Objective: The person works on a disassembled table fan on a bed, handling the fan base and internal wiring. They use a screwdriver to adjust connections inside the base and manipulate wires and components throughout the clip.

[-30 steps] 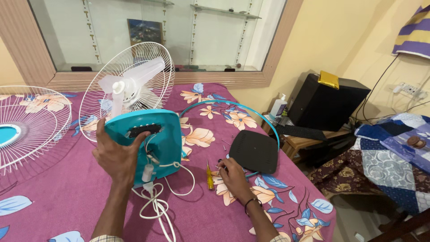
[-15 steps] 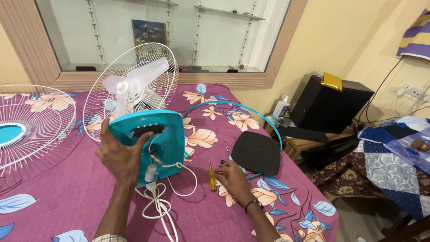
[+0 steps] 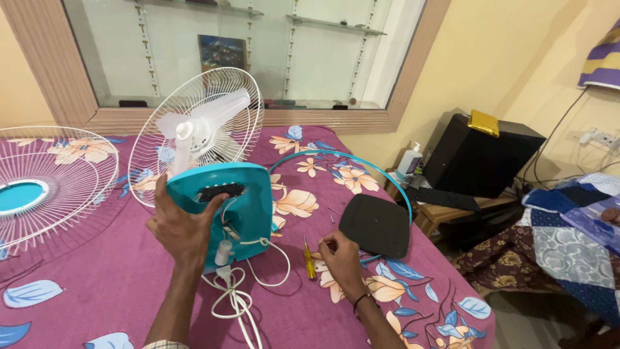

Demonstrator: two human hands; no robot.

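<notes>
Fan base: teal plastic housing, lying tipped on the bed with its open underside facing the camera; wiring and a small white capacitor are showing inside.
Left hand: gripping the base's left edge, fingers spread over the rim, thumb pointing up; it is propping the housing.
Right hand: resting on the bedsheet right of the base, fingertips pinched together, seemingly on something tiny; what it is I cannot tell.
Screwdriver: yellow-handled, lying between base and right hand, just beside the fingers, not being held.
Cover: black bottom plate, lying loose to the right, apart from the base.
Cord: white, trailing in loops from the open housing toward the camera.
Guard: white wire cage with blades, standing behind the base; a second grille is lying at far left.
Handling: the base is looking rigid, smooth, fairly light but top-heavy with the motor attached; its rim is probably the safest hold, keeping clear of the exposed, fragile wires.
</notes>
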